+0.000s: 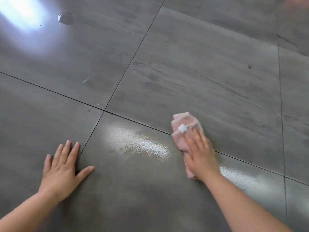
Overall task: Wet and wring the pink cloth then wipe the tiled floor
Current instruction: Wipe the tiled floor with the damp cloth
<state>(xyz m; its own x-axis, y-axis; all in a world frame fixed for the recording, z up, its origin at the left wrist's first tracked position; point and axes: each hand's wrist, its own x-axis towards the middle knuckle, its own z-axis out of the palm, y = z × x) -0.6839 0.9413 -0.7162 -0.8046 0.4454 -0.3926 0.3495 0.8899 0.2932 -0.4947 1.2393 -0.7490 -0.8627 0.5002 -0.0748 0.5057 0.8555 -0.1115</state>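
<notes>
The right hand lies flat on the pink cloth, palm down with its fingers stretched forward and close together, pressing the cloth against the tiled floor. The cloth is bunched into a loose fold; most of it shows ahead of the fingertips, and a narrow strip of it runs back along the thumb side of the hand to the wrist. A small white tag sits on top of the cloth, just ahead of the fingertips. The cloth straddles a dark grout line that runs from well ahead of the left hand, under the right hand and on past it.

The left hand holds nothing. It rests flat on the floor, fingers spread and thumb splayed out toward the right hand, well apart from the cloth. A second grout line passes just beside its fingertips on the thumb side and crosses the first one ahead of it.

Between the two hands, close to the cloth, a wet patch glistens on the grey tile. Another wet streak shines just beyond the right forearm on its outer side. Far ahead of the left hand a bright glare reflects off the floor, and beside that glare lies a small dark rounded thing, too blurred to name
</notes>
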